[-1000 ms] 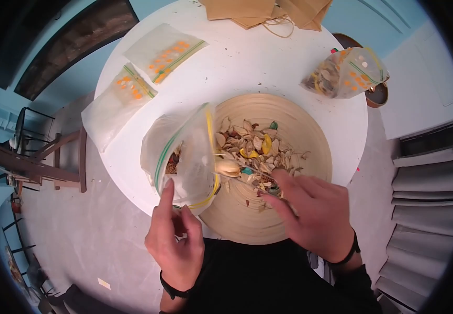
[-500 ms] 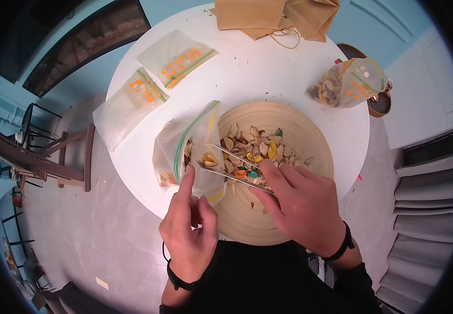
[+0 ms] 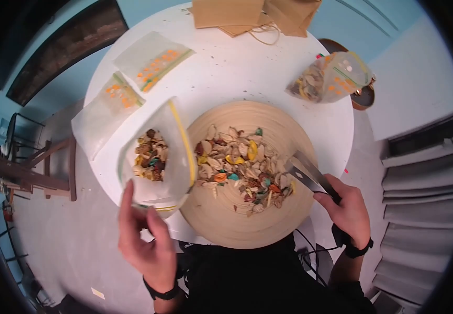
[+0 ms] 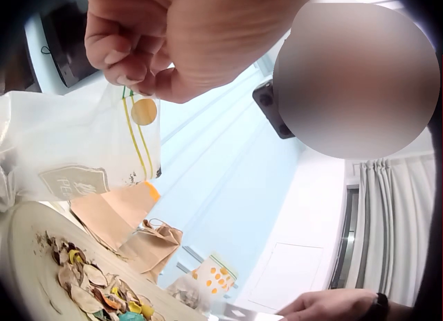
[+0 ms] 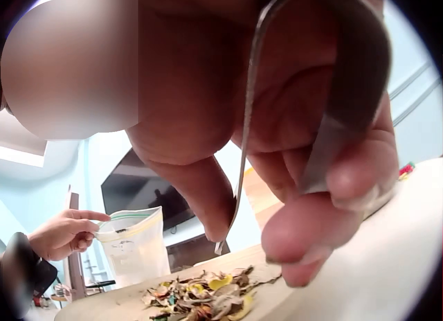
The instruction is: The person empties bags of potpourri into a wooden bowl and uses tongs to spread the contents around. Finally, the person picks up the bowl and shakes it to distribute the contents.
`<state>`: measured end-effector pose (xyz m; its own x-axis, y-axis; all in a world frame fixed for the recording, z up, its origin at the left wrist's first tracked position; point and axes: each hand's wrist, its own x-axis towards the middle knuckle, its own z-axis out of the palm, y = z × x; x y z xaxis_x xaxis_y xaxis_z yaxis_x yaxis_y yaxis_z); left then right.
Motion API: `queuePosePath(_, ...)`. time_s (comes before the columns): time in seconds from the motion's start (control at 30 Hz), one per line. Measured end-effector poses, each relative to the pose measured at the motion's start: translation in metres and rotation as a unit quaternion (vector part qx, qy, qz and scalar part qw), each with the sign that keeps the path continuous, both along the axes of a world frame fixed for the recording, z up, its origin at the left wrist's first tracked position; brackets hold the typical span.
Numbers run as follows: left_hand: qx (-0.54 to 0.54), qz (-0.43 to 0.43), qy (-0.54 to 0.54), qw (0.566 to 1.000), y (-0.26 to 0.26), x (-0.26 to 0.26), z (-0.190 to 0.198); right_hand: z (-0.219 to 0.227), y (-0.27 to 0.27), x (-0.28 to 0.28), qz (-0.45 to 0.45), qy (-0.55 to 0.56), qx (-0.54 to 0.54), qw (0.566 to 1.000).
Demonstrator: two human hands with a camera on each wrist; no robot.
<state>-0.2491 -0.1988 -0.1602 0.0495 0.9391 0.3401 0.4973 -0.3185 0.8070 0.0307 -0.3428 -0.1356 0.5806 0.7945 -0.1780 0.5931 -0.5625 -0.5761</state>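
Observation:
In the head view my left hand (image 3: 150, 240) pinches the near edge of an open zip bag (image 3: 176, 183), which has dried petals and pieces (image 3: 150, 157) inside. Right of it, a round wooden plate (image 3: 226, 230) bears a heap of dried petals (image 3: 237, 157) with yellow, orange and teal bits. Above the plate's right part, my right hand (image 3: 349, 212) holds metal tongs (image 3: 310, 175). The right wrist view shows the thumb and fingers on either side of the bent metal (image 5: 249, 99); nothing is seen between the tips in the head view.
Two flat zip bags with orange dots (image 3: 150, 60) (image 3: 106, 112) lie at the table's left. A filled zip bag (image 3: 326, 78) stands at the far right, before a brown round object (image 3: 365, 99). Brown paper bags (image 3: 231, 13) lie at the far edge.
The tongs have moved right, from the bag's mouth to the plate's right side, and the pale piece they held is gone from them. The bag's mouth is turned more toward the head view.

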Motion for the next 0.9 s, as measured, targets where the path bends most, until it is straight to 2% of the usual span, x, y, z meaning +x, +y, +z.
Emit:
queuePosePath(0.07,-0.008,0.020,-0.028,0.999,0.004,-0.007,-0.006,0.004,-0.016,0.000,-0.006,-0.021,-0.080,0.997)
queuePosePath(0.13,-0.006,0.028,-0.091,0.995,0.006,-0.008,-0.008,0.004,-0.027,-0.008,0.000,-0.031,-0.099,0.995)
queuePosePath(0.23,-0.013,0.043,-0.125,0.991,0.008,-0.006,-0.008,-0.003,-0.027,-0.016,0.044,-0.033,-0.088,0.995)
queuePosePath(0.33,-0.018,0.032,-0.125,0.991,0.007,-0.007,-0.012,-0.011,-0.011,-0.027,0.130,-0.036,-0.055,0.989)
queuePosePath(0.47,-0.041,0.036,-0.147,0.988,0.004,-0.005,-0.015,-0.008,0.006,-0.029,0.132,0.011,-0.051,0.990)
queuePosePath(0.57,-0.068,0.036,-0.142,0.987,-0.001,-0.004,-0.014,-0.006,0.000,-0.013,0.099,0.015,-0.004,0.995)
queuePosePath(0.63,-0.089,0.029,-0.135,0.986,0.000,-0.004,-0.016,0.006,-0.004,-0.004,0.039,0.028,-0.085,0.995)
queuePosePath(0.7,-0.189,0.032,-0.153,0.969,-0.001,0.003,-0.008,0.007,-0.016,0.000,0.031,0.047,-0.078,0.995)
queuePosePath(0.73,-0.230,0.041,-0.144,0.961,-0.003,0.003,-0.005,0.007,-0.022,0.001,0.062,0.045,-0.080,0.994)
queuePosePath(0.8,-0.247,0.039,-0.164,0.954,-0.004,0.006,-0.005,0.006,-0.033,0.007,0.131,0.059,-0.083,0.986)
queuePosePath(0.83,-0.264,0.038,-0.183,0.946,-0.006,0.007,-0.006,0.006,-0.037,0.008,0.128,0.061,-0.084,0.986)
queuePosePath(0.9,-0.243,0.036,-0.180,0.952,-0.006,0.010,-0.006,0.007,-0.036,0.013,0.182,0.061,-0.121,0.974)
